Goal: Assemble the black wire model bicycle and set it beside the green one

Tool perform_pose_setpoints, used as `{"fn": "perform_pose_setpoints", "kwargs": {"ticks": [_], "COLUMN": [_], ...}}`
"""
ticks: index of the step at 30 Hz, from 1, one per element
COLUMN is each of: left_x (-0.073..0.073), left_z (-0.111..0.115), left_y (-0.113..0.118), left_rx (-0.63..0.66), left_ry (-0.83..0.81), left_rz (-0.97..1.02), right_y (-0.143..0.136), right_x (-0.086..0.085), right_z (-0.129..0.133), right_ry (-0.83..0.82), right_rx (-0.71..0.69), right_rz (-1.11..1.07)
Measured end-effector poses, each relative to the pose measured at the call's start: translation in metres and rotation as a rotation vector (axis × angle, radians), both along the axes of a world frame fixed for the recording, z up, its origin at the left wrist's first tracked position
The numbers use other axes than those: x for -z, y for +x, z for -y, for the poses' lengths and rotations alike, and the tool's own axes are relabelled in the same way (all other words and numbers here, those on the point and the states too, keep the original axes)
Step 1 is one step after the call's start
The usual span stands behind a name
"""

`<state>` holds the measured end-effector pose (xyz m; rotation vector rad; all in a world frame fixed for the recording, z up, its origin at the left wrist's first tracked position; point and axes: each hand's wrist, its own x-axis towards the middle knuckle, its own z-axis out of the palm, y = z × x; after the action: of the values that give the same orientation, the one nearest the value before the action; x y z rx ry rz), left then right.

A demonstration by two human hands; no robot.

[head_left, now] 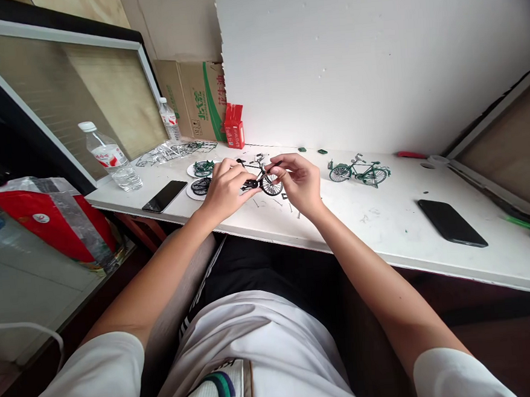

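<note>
White shirt (258,356), hands (225,188) at bicycle (272,186) (desk edge (277,237) close)

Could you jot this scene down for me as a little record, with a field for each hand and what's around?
Left hand: holds a black model bicycle
Right hand: pinches a small dark piece by the bicycle's front
Surface: white table
To the right: green model bicycle, black phone
To the left: dark-screened phone, large bottle
At the back: red box, cardboard box
</note>
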<state>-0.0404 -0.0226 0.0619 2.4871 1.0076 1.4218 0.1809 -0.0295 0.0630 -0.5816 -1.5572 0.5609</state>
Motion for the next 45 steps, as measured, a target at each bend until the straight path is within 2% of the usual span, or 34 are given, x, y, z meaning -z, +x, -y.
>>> {"fn": "perform_pose_setpoints", "kwargs": {"ticks": [7,24,27,34,45], "left_x": [0.001,0.001,0.003,0.01,0.011], "left_z": [0.001,0.001,-0.001,-0.006,-0.006], "left_y": [0.001,0.005,0.005,0.003,0.003], "left_rx": [-0.02,0.068,0.054,-0.023,-0.036], "left_ry": [0.07,-0.077,-0.019,0.28,0.378], "left_rz": [-0.033,0.032,0.002,-0.151,-0.158], "right_y": [-0.001,-0.003,-0.003,-0.001,0.002], "right_x": [-0.002,0.003,0.002,0.002,-0.004], "right_z": [0.005,0.0,0.0,0.0,0.009], "right_ry": [0.039,0.017,0.008,0.035,0.132], "right_rx": [0.007,-0.011,-0.024,-0.041,0.048], "right_rz": [0.065,0.033,0.029,0.046,0.142]}}
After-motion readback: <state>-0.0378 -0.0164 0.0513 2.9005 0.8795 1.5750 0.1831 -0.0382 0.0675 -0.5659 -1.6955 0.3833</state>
